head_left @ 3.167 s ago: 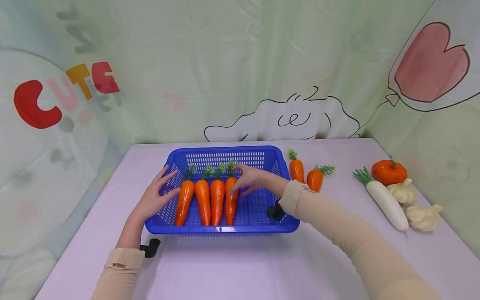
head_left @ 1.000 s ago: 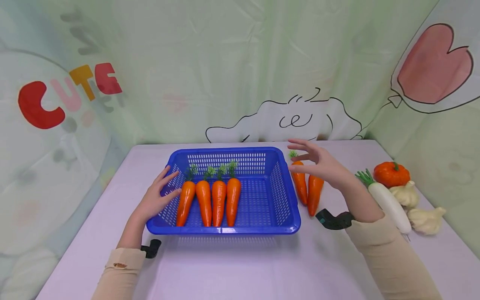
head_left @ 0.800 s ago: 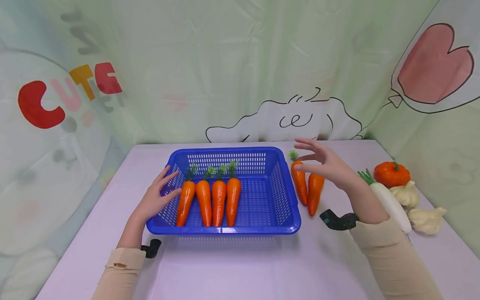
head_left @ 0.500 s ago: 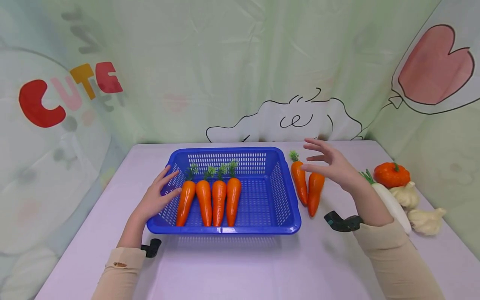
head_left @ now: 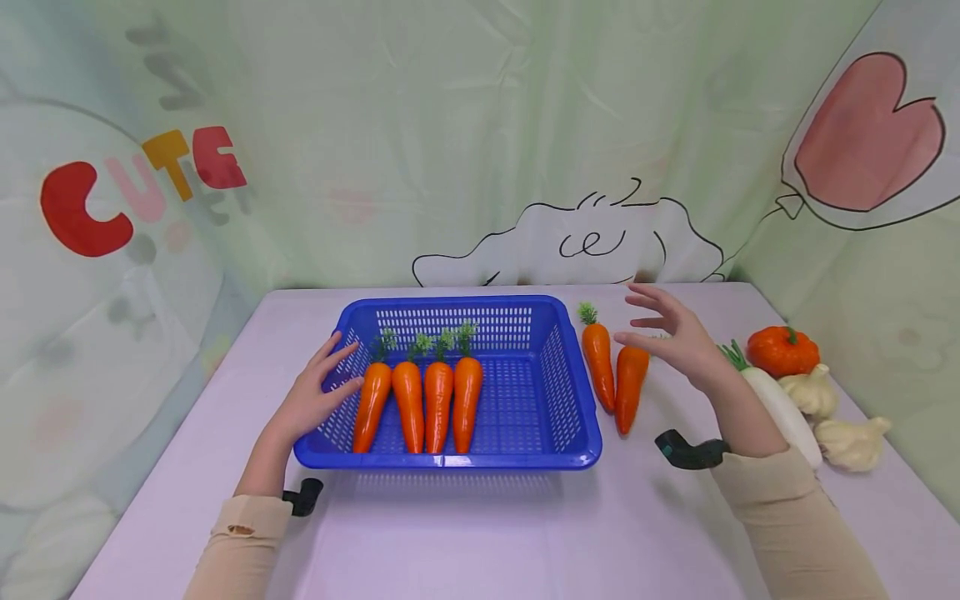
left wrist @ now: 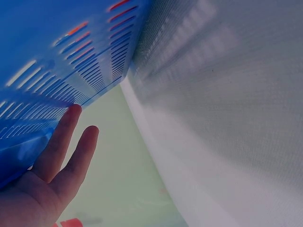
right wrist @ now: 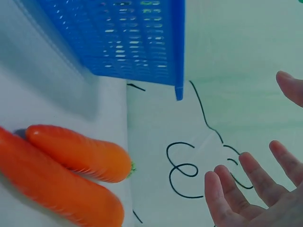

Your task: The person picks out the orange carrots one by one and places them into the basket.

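Note:
At the left rim of a blue plastic basket (head_left: 450,461) rests my left hand (head_left: 313,396), its fingers spread and nearly straight. In the left wrist view two fingers (left wrist: 66,137) extend beside the basket's slotted outer wall. Inside the basket, several orange carrots with green tops lie in a row; the rightmost carrot (head_left: 467,404) is closest to the bare right half. Beyond the right wall, two more carrots lie on the table, a left one (head_left: 598,367) and a right one (head_left: 631,392). My right hand (head_left: 684,343) hovers empty above and right of them, fingers spread and slightly bent.
A white radish (head_left: 780,408) with green leaves lies to the right, partly behind my right forearm. Beside it are an orange pumpkin (head_left: 783,350) and two garlic bulbs, one in front (head_left: 853,442). A printed curtain (head_left: 465,150) stands behind the table.
My right hand has left the rightmost carrot in the basket, crossed the right rim and drifted further right past the two outside carrots. My left hand and the basket have stayed put.

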### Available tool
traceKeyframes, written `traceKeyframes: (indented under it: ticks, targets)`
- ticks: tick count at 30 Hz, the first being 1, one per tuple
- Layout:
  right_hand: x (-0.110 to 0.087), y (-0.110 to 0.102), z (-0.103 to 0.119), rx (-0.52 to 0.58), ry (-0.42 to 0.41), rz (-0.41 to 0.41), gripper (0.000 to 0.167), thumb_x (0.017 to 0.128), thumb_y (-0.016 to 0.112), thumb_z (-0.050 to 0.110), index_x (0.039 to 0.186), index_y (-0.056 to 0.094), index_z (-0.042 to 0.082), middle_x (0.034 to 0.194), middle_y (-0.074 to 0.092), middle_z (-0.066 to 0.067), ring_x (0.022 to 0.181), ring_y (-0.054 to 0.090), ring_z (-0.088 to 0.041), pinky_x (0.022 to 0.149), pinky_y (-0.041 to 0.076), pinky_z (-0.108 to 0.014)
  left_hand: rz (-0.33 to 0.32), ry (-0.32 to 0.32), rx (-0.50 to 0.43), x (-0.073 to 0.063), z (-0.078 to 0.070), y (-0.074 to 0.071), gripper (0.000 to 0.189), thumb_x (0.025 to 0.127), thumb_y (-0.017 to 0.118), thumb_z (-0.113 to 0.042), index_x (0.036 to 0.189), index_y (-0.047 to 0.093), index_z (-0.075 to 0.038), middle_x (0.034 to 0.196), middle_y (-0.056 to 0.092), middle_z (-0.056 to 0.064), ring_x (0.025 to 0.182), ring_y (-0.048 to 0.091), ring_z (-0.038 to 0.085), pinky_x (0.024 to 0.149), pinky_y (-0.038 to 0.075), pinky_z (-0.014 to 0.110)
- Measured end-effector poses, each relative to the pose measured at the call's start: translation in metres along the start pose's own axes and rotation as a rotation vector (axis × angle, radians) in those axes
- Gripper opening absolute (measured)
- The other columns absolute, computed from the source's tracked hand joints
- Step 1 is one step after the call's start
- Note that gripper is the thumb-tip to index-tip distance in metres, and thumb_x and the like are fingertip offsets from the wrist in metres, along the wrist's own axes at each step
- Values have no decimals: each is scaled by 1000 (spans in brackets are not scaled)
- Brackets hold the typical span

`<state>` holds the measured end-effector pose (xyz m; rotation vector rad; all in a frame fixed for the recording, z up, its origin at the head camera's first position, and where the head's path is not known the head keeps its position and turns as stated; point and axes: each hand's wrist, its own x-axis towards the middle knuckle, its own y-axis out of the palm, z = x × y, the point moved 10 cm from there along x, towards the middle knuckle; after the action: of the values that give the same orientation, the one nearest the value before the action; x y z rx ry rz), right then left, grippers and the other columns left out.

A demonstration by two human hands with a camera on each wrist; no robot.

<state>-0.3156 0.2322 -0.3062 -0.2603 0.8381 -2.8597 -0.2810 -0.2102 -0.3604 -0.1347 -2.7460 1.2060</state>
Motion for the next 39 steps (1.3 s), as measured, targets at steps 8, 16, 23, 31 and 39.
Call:
traceKeyframes:
  ticks: [8, 16, 23, 31, 39]
  targets:
    - [1, 1, -20, -32, 30, -11, 80, 83, 67, 26, 146, 20, 12, 143, 29, -24, 119, 40, -45, 86, 42, -57, -2, 1, -3, 0, 0, 0, 60, 89, 57, -34, 141, 36, -15, 152, 11, 10, 135, 14, 40, 95, 24, 67]
    - [2, 5, -42, -63, 88, -3, 81, 83, 67, 24, 145, 19, 7, 142, 28, -27, 119, 38, -47, 87, 41, -57, -1, 2, -3, 0, 0, 0, 59, 89, 57, -34, 141, 36, -15, 152, 11, 10, 135, 14, 40, 95, 24, 67]
    - [2, 8, -53, -70, 118, 6, 81, 83, 66, 22, 145, 17, 6, 141, 28, -29, 120, 35, -49, 87, 41, -59, -1, 3, -7, 0, 0, 0, 60, 88, 57, -34, 141, 37, -14, 152, 11, 10, 135, 14, 40, 95, 24, 68]
    - [2, 12, -64, -82, 139, 20, 81, 83, 67, 24, 145, 17, 5, 140, 28, -30, 121, 33, -50, 89, 38, -62, -4, 8, -4, 0, -1, -1, 60, 89, 57, -34, 141, 37, -14, 152, 12, 10, 135, 14, 40, 95, 24, 68]
    - [-1, 17, -78, -107, 172, 47, 81, 83, 66, 24, 144, 18, 4, 139, 27, -32, 120, 32, -51, 88, 39, -62, -6, 5, -6, 0, -2, -1, 59, 89, 57, -34, 141, 37, -14, 152, 12, 11, 135, 14, 40, 95, 23, 67]
